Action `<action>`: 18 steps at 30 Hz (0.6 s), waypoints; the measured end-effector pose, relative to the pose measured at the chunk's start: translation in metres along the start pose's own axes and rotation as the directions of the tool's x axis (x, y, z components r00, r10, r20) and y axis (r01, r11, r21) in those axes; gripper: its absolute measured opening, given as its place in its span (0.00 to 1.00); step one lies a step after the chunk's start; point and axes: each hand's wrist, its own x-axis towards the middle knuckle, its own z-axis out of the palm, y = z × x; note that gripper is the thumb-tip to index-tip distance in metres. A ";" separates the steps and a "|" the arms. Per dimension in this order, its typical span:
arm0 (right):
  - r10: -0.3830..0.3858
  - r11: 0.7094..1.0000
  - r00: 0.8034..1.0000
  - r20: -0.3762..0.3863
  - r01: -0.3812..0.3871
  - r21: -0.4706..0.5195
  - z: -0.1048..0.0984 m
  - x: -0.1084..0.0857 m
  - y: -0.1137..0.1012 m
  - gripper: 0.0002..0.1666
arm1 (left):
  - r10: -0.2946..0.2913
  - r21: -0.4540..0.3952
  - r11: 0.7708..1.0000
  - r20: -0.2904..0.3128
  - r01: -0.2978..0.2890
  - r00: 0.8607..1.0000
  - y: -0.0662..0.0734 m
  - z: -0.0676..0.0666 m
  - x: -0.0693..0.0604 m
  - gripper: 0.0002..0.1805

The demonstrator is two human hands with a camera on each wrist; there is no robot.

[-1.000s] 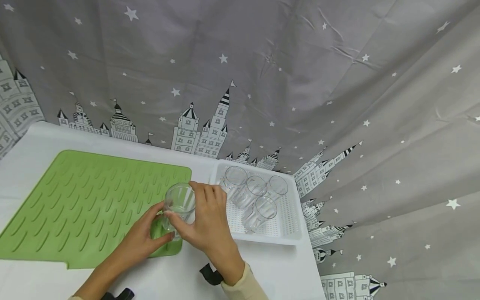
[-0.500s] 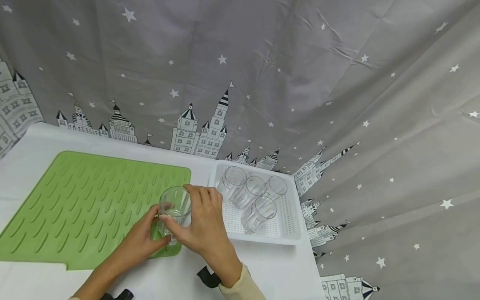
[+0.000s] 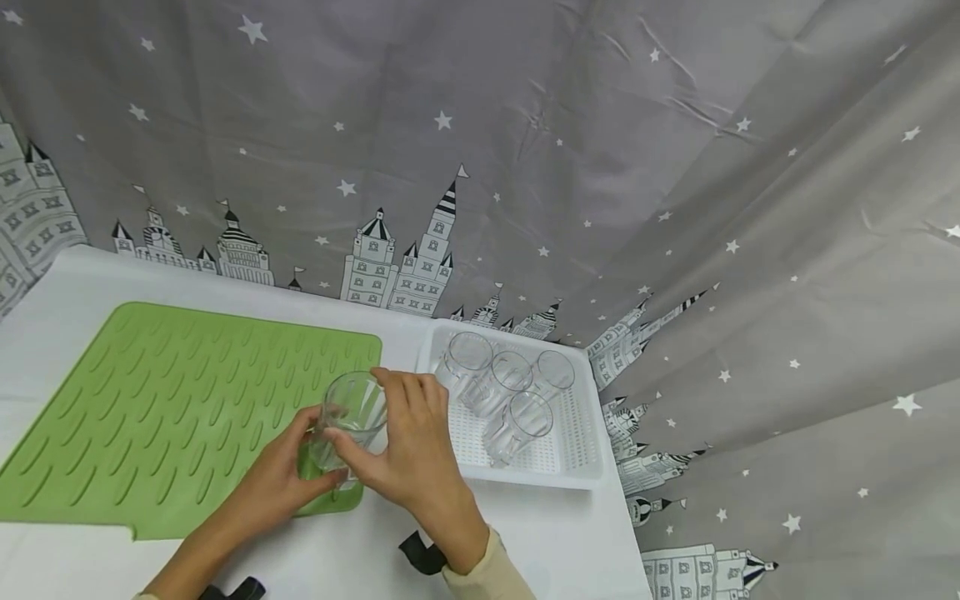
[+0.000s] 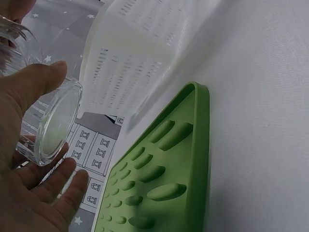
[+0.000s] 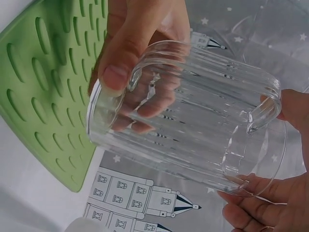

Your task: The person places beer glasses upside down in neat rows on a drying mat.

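Both hands hold a clear glass mug (image 3: 356, 406) above the near right corner of the green ridged mat (image 3: 187, 392). My left hand (image 3: 277, 471) grips it low down; in the left wrist view the thumb lies over the glass near its round base. At the rim, the right hand (image 3: 414, 442) pinches the mug, its thumb in front and fingers behind. The mug's side handle (image 5: 263, 113) shows in the right wrist view, next to the right hand. In that view the left thumb (image 5: 115, 77) presses close to the base.
A white perforated basket (image 3: 577, 475) stands right of the mat, holding several similar glasses (image 3: 531, 417). A white cloth (image 3: 540, 542) covers the table. Behind hangs a grey curtain (image 3: 420, 83) with stars and castles.
The mug and both hands shift a little left and down, then the mug moves slightly back right. Both hands keep hold of it. Basket and mat stay put.
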 end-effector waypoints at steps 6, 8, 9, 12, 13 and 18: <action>0.008 1.000 1.000 0.011 -0.009 0.013 0.000 -0.006 0.004 0.44 | -0.006 0.052 0.999 -0.025 0.007 1.000 -0.001 -0.002 -0.001 0.49; 0.013 1.000 1.000 0.010 -0.013 0.020 0.001 -0.008 0.006 0.43 | 0.000 0.067 0.998 -0.032 0.003 0.999 0.000 -0.003 -0.001 0.50; 0.015 1.000 1.000 0.010 -0.015 0.023 0.001 -0.009 0.007 0.43 | -0.001 0.082 0.997 -0.037 0.004 0.999 0.000 -0.004 -0.001 0.51; 0.025 0.999 1.000 0.013 -0.025 0.030 0.002 -0.013 0.010 0.42 | 0.007 0.118 0.993 -0.048 -0.001 0.999 0.000 -0.006 -0.002 0.51; 0.029 0.999 0.999 0.015 -0.029 0.030 0.003 -0.015 0.011 0.41 | 0.008 0.131 0.991 -0.051 -0.001 0.999 0.000 -0.006 -0.002 0.51; 0.054 0.998 0.998 0.037 -0.055 0.026 0.005 -0.020 0.014 0.41 | 0.022 0.150 0.989 -0.066 -0.012 0.998 -0.003 -0.007 -0.004 0.50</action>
